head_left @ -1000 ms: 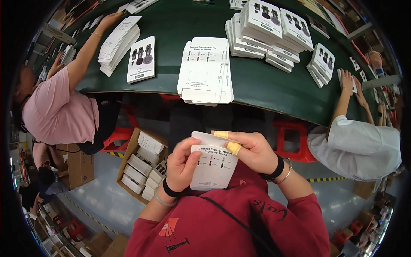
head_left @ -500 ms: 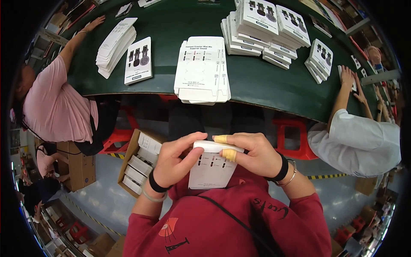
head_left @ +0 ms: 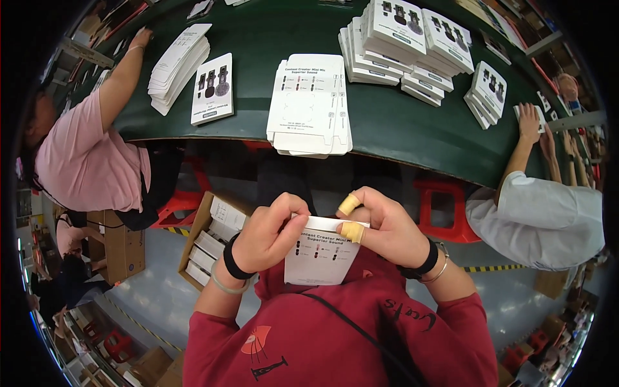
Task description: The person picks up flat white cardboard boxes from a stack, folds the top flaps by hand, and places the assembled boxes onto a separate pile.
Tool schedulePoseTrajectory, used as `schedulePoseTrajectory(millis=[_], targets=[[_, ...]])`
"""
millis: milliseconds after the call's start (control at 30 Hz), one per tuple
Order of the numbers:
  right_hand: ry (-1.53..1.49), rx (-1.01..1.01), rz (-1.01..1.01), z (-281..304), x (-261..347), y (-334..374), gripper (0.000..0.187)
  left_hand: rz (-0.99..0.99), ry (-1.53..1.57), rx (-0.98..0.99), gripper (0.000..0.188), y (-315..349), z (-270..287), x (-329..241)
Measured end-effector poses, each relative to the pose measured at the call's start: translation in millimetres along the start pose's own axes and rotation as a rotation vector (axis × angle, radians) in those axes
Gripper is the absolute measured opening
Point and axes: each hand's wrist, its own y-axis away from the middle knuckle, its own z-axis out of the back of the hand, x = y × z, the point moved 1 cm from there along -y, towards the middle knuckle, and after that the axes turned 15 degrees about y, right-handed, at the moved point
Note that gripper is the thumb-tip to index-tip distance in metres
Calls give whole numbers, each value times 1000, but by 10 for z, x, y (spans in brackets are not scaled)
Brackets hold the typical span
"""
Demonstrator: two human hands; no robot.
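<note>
A white printed carton (head_left: 316, 261) stands upright in front of my red sweatshirt, its printed panel toward me. Along its upper edge a narrow white flap (head_left: 322, 224) shows. My left hand (head_left: 267, 235) pinches the carton's upper left corner between thumb and bent fingers. At the upper right corner, my right hand (head_left: 390, 229) grips the edge between thumb and forefinger, both wrapped in yellow tape. Just beyond my hands, at the near table edge, lies a stack of flat white cartons (head_left: 306, 97) with flaps sticking out on the right side.
On the green table (head_left: 271, 32) are piled finished-looking boxes (head_left: 396, 29), a smaller pile (head_left: 487, 93), a single box (head_left: 213, 90) and a fanned stack (head_left: 177, 71). An open cardboard box (head_left: 200, 245) stands at my left. Co-workers sit at both sides; red stools (head_left: 445, 209) are under the table.
The white top flap has gone down and back, uncovering the upper print on the carton's front. My left fingers have curled into a pinch; my right forefinger has bent and lifted.
</note>
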Motion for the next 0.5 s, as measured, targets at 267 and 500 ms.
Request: schedulePoseTrajectory(millis=[267, 500], targets=[[158, 7, 89, -102, -42, 7, 13, -143, -83, -102, 19, 195, 9, 195], [860, -182, 627, -140, 13, -51, 21, -167, -87, -177, 29, 259, -15, 245]])
